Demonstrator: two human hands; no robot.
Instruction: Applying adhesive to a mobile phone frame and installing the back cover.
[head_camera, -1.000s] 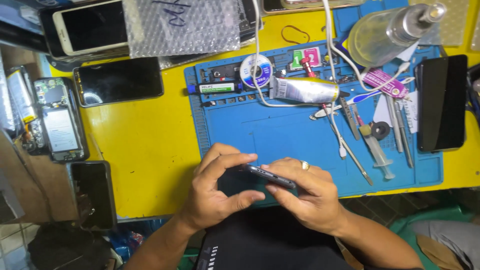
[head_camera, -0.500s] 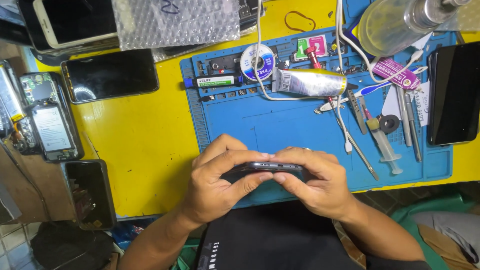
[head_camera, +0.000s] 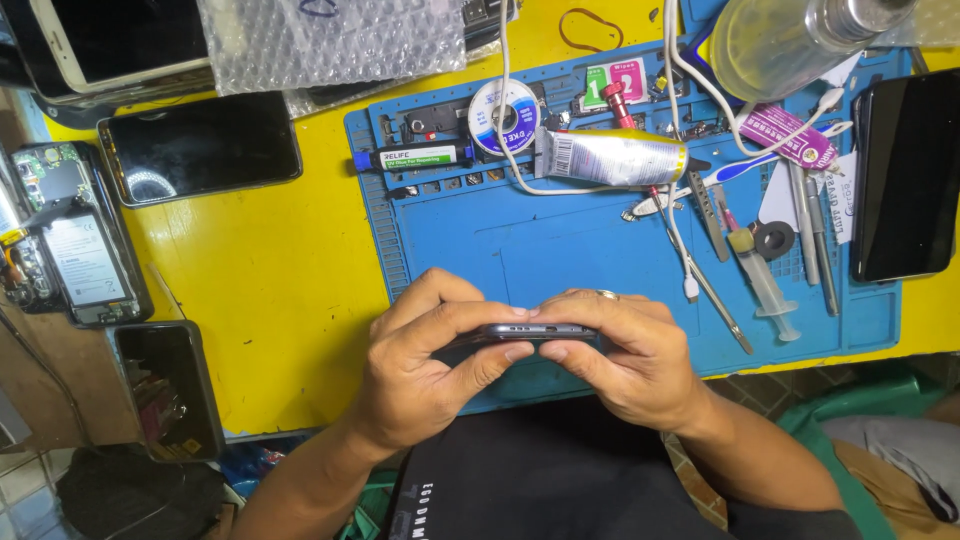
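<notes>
A dark smartphone (head_camera: 535, 332) is held edge-on between both hands, just above the near edge of a blue work mat (head_camera: 560, 250). My left hand (head_camera: 425, 375) grips its left end, fingers over the top edge and thumb beneath. My right hand (head_camera: 625, 355), with a ring on one finger, pinches the right end the same way. Only the phone's thin side with small buttons shows; its screen and back are hidden.
On the mat lie a glue tube (head_camera: 612, 157), solder spool (head_camera: 505, 115), syringe (head_camera: 760, 275), tweezers and white cables. A clear bottle (head_camera: 790, 40) stands at the back right. Several phones lie on the yellow table (head_camera: 270, 280), including one opened at the left (head_camera: 75, 240) and one at the right (head_camera: 905, 175).
The phone has turned from tilted to level and edge-on, and both hands have closed more tightly along its edges. The view has shifted slightly toward the table.
</notes>
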